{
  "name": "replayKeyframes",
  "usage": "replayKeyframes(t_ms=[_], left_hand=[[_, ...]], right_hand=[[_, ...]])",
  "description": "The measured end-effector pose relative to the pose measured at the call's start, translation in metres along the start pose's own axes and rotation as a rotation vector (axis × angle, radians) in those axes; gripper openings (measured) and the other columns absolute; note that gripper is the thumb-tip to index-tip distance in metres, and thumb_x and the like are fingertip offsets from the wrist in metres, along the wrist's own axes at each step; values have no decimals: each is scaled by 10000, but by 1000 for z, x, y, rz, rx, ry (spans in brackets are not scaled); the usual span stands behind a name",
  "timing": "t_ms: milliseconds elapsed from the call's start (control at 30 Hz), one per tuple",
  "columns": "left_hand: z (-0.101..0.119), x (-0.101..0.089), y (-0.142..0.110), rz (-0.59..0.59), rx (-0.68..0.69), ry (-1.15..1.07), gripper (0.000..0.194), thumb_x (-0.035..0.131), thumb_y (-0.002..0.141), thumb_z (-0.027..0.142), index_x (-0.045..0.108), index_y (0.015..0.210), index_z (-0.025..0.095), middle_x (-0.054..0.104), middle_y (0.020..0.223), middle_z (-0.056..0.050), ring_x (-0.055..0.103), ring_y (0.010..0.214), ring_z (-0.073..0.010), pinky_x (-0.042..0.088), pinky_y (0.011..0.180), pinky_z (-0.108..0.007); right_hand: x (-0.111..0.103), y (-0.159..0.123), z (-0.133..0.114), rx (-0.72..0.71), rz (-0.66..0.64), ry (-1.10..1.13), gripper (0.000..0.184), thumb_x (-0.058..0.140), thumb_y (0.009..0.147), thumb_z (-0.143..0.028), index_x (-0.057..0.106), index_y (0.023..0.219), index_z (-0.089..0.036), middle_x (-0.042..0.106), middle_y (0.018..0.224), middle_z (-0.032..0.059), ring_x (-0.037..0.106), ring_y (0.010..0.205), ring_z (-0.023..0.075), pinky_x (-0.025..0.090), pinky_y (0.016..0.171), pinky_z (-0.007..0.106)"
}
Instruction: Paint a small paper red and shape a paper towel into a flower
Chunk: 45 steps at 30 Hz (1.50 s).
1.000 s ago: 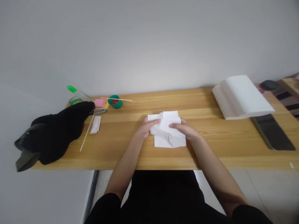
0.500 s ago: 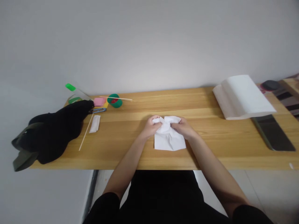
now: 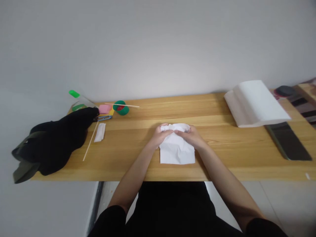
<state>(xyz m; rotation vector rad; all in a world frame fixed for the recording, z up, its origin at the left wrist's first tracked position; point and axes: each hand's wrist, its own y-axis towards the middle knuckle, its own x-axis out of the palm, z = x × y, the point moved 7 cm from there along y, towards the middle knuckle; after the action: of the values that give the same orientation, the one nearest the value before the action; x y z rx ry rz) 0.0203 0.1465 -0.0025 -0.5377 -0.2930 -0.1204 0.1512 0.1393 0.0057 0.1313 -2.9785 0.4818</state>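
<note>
Near the front edge of the wooden table, a creased white tissue was held between the left hand and the right hand. Each gripped an upper side, thumbs on top with their tips almost meeting, the other fingers curled behind and mostly hidden. A green cup was well to the left, a white paper bundle well right.

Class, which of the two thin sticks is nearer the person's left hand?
The stick crossing over the round green object; the other stick lies farther from the left hand, beside the white packet.
</note>
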Motion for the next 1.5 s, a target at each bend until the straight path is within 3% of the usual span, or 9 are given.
replayKeyframes(t_ms=[300, 600, 1000, 1500], left_hand=[[-1, -8, 3, 87, 106, 127, 373, 816, 552, 180, 620, 869, 171, 678, 782, -12, 623, 692, -133, 475, 643, -238], [4, 0, -1, -37, 208, 198, 281, 786, 586, 340, 603, 662, 141, 597, 608, 15, 543, 561, -107, 401, 536, -220], [4, 3, 5, -42, 376, 304, 198, 679, 680, 332, 619, 734, 151, 580, 664, 16, 510, 619, -104, 379, 554, -208], [2, 5, 4, -40, 388, 318, 210, 633, 692, 361, 565, 712, 163, 506, 602, 36, 444, 546, -88, 337, 507, -204]], right_hand=[[-1, 3, 0, -54, -9, -26, 311, 776, 549, -396, 658, 706, -156, 664, 655, 3, 571, 556, 116, 450, 534, 239], [1, 2, -7, -142, -38, -114, 302, 721, 623, -421, 659, 767, -162, 674, 711, 20, 570, 582, 116, 440, 524, 228], [1, 5, -7, -215, -29, -210, 363, 656, 666, -490, 623, 759, -141, 641, 683, 29, 544, 584, 125, 431, 537, 247], [7, 6, -3, -315, -107, -275, 387, 557, 778, -517, 594, 870, -143, 651, 793, 58, 580, 674, 146, 463, 600, 264]])
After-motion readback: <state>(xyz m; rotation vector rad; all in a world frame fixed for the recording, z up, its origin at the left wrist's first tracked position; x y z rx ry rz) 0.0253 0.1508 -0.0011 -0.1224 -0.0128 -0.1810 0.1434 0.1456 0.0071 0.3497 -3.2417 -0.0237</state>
